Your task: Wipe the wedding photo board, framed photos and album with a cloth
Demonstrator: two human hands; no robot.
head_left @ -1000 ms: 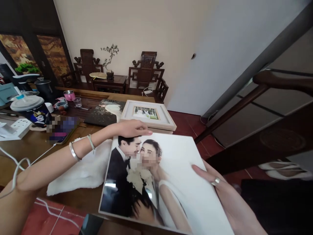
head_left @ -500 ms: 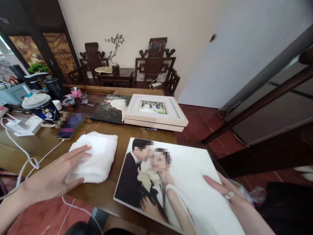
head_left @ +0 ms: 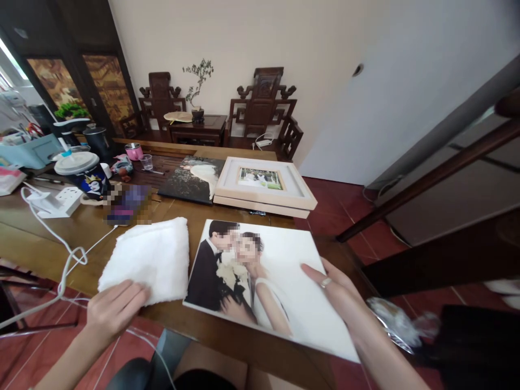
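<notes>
A folded white towel (head_left: 152, 257) lies on the table's near side. At its near left corner, my left hand (head_left: 117, 306) has its fingers curled together over the edge, gripping it; the thumb is hidden. My right hand (head_left: 339, 295) holds a photo panel (head_left: 300, 281) by the right edge, thumb on top and the other fingers mostly beneath. The panel shows a couple, one in a dark suit and one in a white dress with a bouquet. It tilts over the table's front edge, just right of the towel.
Framed photo (head_left: 264, 197) and a dark photo panel (head_left: 187, 181) lie farther back on the table (head_left: 227, 338). To the left are a phone (head_left: 128, 203) on a cable, a power strip (head_left: 60, 201) and a lidded cup (head_left: 83, 173). A plastic bag (head_left: 396, 322) lies at lower right.
My left hand has slid from the towel's left side to its near edge, and its fingers have curled. The photo panel has moved left and farther from me in my right hand.
</notes>
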